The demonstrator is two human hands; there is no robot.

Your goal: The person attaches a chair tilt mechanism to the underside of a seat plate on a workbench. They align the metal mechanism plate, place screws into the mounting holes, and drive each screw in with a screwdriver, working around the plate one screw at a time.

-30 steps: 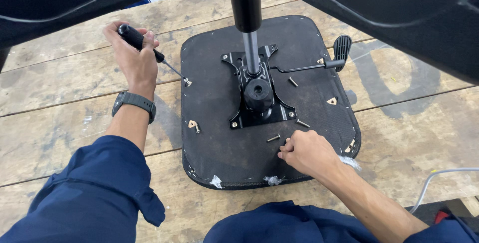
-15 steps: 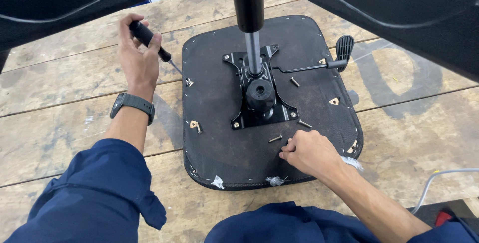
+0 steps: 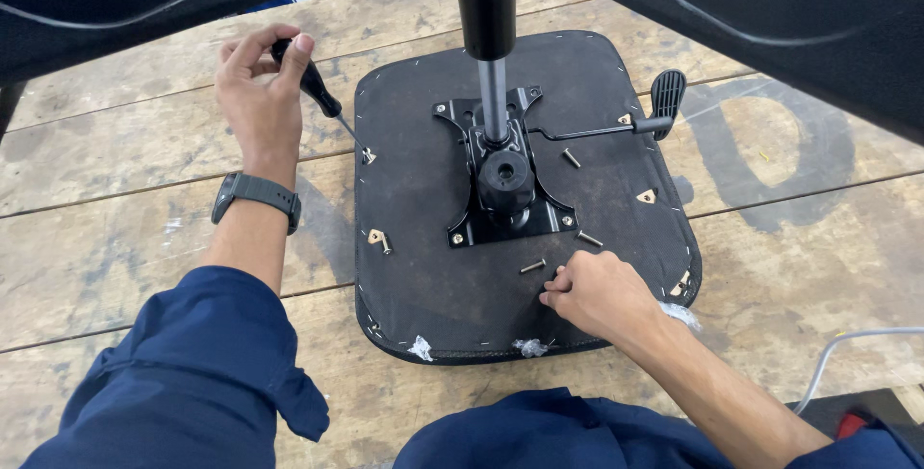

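While the left hand (image 3: 258, 94) grips a black screwdriver (image 3: 313, 92) at upper left, the right hand (image 3: 599, 293) pinches a bolt (image 3: 532, 265) on the upturned seat base (image 3: 423, 238) at centre.

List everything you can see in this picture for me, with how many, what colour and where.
seat underside: one, black, flat on the bench
metal plate: one, black, seat centre
gas cylinder: one, black and silver, upright from the plate
lever: one, black, pointing right
loose bolts: about four, dark, lying around the plate
wooden bench: one, worn brown, beneath everything
screwdriver: one, black handle, tip at the seat's left edge
wristwatch: one, dark, left wrist
left hand: gripping the screwdriver
right hand: fingers by a bolt, grip unclear
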